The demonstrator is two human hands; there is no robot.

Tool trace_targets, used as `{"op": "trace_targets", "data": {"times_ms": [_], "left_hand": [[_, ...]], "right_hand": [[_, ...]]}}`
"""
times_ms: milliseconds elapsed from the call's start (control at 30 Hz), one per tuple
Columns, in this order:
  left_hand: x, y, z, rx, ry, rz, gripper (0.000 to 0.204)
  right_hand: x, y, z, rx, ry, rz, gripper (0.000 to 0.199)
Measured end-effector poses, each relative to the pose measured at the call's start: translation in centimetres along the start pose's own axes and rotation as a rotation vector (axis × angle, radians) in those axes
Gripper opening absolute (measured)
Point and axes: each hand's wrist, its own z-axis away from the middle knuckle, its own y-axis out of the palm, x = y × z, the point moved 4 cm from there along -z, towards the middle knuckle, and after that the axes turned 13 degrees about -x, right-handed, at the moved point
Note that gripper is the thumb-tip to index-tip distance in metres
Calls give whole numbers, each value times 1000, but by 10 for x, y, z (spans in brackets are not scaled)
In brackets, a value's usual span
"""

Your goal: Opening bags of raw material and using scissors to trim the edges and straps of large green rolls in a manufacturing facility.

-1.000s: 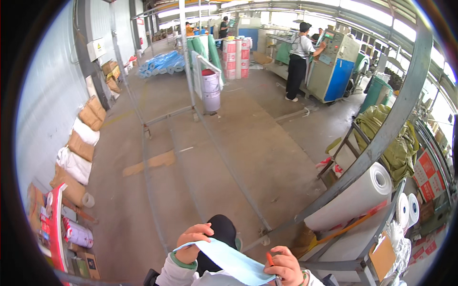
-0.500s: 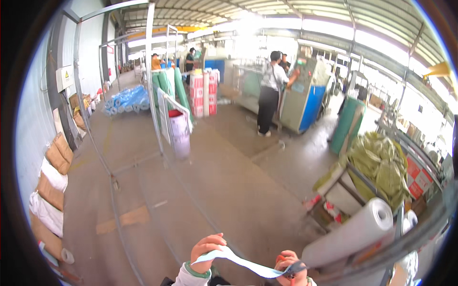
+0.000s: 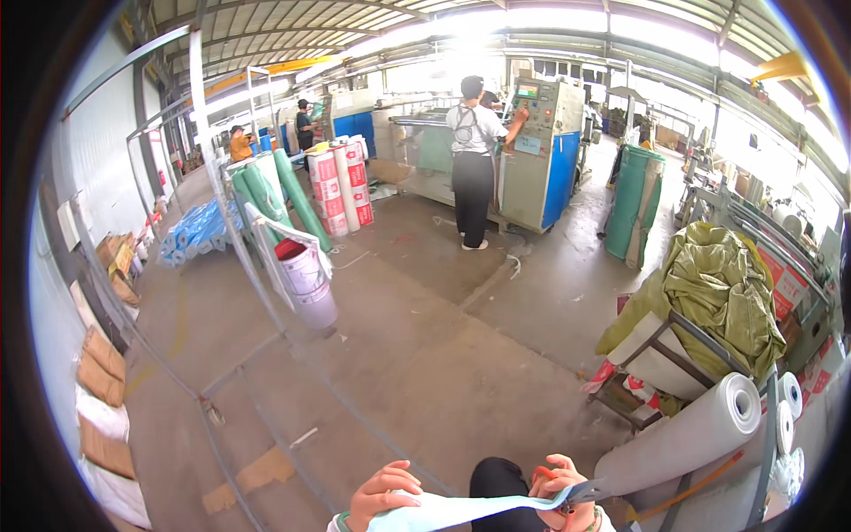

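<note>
Low in the view, my left hand (image 3: 383,492) is closed on one end of a pale blue strip of sheet material (image 3: 470,509). The strip runs across to my right hand (image 3: 565,490), where its far end meets the fingers. My right hand is wrapped round a pair of scissors (image 3: 585,490) with red-orange handles and dark blades that point to the right. Whether the right fingers also pinch the strip I cannot tell. My dark-clad knee (image 3: 496,479) shows behind the strip.
At right lie a large white roll (image 3: 678,434) and a metal stand with a green cover (image 3: 718,293). A metal frame (image 3: 257,301) and a pail (image 3: 308,284) stand at left. Ahead, a person (image 3: 474,160) works at a control cabinet (image 3: 536,155). Wrapped packages (image 3: 106,363) line the left wall.
The view has swung to the right and shifted, so the surroundings sit further left and lower right. Both hands still hold the strip and scissors; the strip now hangs straighter, less wavy.
</note>
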Motion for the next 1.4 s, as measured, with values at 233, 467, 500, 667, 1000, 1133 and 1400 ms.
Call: {"op": "trace_targets", "data": {"times_ms": [233,467,500,667,1000,1133,1400], "left_hand": [[71,11,-61,38,46,-161,7],[210,59,-150,-277,-25,-266,22],[219,70,-166,-257,-38,-232,21],[263,111,-248,-19,70,-206,18],[369,85,-309,34,-44,-134,9],[411,36,-328,-97,20,-100,8],[485,-87,-404,-166,108,-155,14]], "right_hand": [[-110,34,-78,95,46,-564,41],[-274,46,-196,192,-39,-455,29],[-253,34,-238,376,-65,-475,28],[-278,-1,-296,226,-71,-441,57],[-352,45,-351,191,-51,-362,33],[-363,104,-385,187,-73,-507,40],[-416,248,-453,378,-24,-454,58]]}}
